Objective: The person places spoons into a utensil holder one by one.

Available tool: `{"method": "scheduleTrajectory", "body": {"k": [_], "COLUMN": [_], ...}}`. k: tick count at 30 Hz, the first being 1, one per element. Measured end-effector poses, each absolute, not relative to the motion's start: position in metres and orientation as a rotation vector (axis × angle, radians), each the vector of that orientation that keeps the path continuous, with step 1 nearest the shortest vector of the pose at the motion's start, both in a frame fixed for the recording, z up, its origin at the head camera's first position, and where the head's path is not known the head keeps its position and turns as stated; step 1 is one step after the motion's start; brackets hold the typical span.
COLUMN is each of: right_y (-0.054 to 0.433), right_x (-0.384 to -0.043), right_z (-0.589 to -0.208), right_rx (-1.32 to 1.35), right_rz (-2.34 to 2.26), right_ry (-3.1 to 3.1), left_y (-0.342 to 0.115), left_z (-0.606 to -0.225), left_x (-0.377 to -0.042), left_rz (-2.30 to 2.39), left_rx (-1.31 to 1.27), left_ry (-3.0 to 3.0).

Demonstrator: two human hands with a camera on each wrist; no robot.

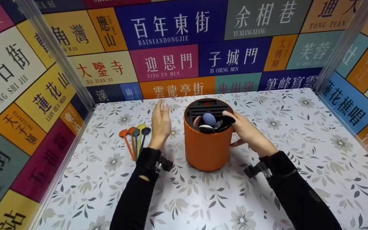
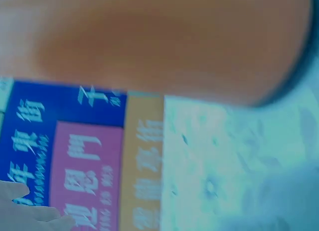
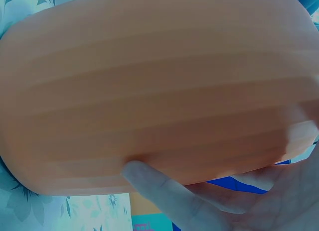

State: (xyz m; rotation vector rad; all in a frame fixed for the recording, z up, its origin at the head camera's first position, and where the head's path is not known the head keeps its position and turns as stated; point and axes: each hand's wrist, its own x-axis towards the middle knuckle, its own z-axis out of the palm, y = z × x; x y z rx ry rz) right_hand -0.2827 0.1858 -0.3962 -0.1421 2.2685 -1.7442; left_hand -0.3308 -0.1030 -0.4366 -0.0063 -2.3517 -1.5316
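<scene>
An orange ribbed utensil holder (image 1: 207,150) with a black slotted top stands upright on the table. Inside its front opening show a blue rounded piece (image 1: 209,119) and dark, pink and white pieces; their lower parts are hidden. My right hand (image 1: 251,132) grips the holder's right side, its thumb at the top rim. One finger (image 3: 154,183) presses the orange wall in the right wrist view. To the left, my left hand (image 1: 161,123) is held apart from the holder with straight fingers, holding nothing; only its fingertips (image 2: 30,213) show in the left wrist view.
Several small long-handled spoons (image 1: 135,135) in orange, red, green, yellow and navy lie bunched left of my left hand. A floral cloth (image 1: 299,153) covers the table. Panels with street-name signs (image 1: 171,28) wall in the back and both sides.
</scene>
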Motion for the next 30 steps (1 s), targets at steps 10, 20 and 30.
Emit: {"method": "scheduleTrajectory", "body": {"k": [10,20,30], "right_y": [0.186,0.187,0.186], "right_x": [-0.284,-0.284,-0.284], "right_z": [-0.393,-0.393,-0.395], "right_rx": [-0.118,-0.133,-0.127], "right_rz": [-1.73,-1.725,-1.727], "right_ry": [2.261,2.264,2.264], "left_y": [-0.13,-0.164,-0.199], "left_z": [-0.466,-0.49,-0.492], "left_x": [-0.343,-0.35,-0.348], "left_rz": [-1.201,-0.865,-0.788], "left_rx": [0.162,0.302,0.406], "left_ry": [-2.562,-2.838,-2.938]}}
